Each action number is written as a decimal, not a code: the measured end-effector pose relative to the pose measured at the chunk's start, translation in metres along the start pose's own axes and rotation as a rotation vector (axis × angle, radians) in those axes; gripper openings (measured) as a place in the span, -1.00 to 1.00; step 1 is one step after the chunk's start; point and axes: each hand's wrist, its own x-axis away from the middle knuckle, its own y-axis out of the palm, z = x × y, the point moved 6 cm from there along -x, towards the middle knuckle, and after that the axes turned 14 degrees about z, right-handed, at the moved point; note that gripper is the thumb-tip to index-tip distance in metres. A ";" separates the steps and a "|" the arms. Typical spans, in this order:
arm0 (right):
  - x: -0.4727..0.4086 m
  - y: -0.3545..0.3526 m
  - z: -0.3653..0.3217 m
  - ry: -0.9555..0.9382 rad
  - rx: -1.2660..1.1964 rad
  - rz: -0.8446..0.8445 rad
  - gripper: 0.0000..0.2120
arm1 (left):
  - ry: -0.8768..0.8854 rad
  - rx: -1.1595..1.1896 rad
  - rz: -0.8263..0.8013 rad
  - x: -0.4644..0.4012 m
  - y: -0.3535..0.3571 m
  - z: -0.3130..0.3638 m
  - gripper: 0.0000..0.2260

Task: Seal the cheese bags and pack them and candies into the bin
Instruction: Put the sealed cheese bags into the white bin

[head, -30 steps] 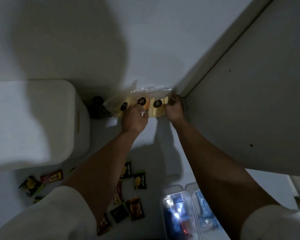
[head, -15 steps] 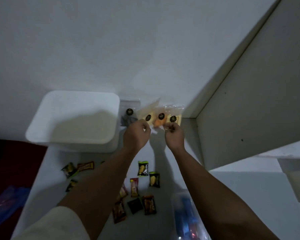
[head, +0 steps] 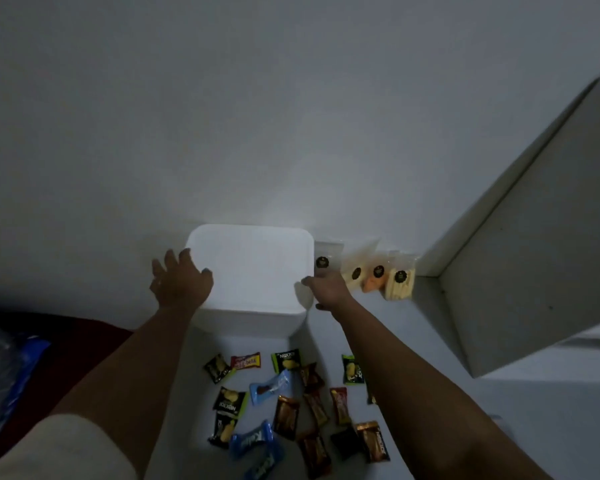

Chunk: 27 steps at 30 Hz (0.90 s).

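Home room, white wall [head: 222, 116], bedding [head: 66, 337]

White rounded-square plastic bin [head: 253, 271] upright on table by wall. Just right of it: row of four clear cheese bags [head: 368, 271] w/ round black stickers, leaning on wall. Foil-wrapped candies [head: 291, 407] scattered in front, apart from bin.

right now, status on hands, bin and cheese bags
Left hand and right hand open on the white bin sides. Cheese bags lined against the wall, candies scattered in front. Nothing blocking.
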 end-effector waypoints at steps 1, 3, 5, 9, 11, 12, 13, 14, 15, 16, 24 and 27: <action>0.003 0.007 0.002 0.034 0.009 0.003 -0.73 | -0.055 0.003 -0.070 -0.006 0.004 -0.017 -0.39; 0.006 0.015 0.006 0.035 0.047 0.041 -0.69 | -0.147 0.142 -0.202 -0.015 0.017 -0.041 -0.32; 0.007 0.017 0.006 -0.014 0.095 0.119 -0.68 | -0.220 0.332 -0.305 -0.018 0.028 -0.052 -0.32; 0.014 0.012 0.002 -0.047 0.100 0.267 -0.72 | -0.349 0.580 -0.262 -0.023 0.031 -0.066 -0.44; 0.018 0.010 -0.008 -0.071 0.106 0.330 -0.80 | -0.402 0.633 -0.236 -0.027 0.025 -0.064 -0.55; 0.021 0.010 -0.014 -0.077 0.090 0.358 -0.84 | -0.418 0.644 -0.224 -0.028 0.021 -0.062 -0.58; 0.021 0.010 -0.018 -0.066 0.046 0.384 -0.88 | -0.429 0.643 -0.205 -0.031 0.016 -0.060 -0.59; 0.023 0.010 -0.021 -0.035 -0.031 0.391 -0.90 | -0.446 0.630 -0.189 -0.033 0.010 -0.058 -0.60; 0.025 0.011 -0.023 0.006 -0.126 0.388 -0.88 | -0.471 0.628 -0.174 -0.035 0.003 -0.056 -0.61; 0.027 0.012 -0.026 0.049 -0.224 0.375 -0.87 | -0.514 0.658 -0.146 -0.037 -0.004 -0.056 -0.61; 0.036 -0.017 -0.035 0.047 -0.445 0.433 -0.82 | -0.701 1.082 -0.042 -0.007 -0.027 -0.027 -0.87; 0.039 -0.054 -0.020 0.019 -0.499 0.474 -0.83 | -0.614 1.173 0.039 0.015 -0.045 0.008 -0.80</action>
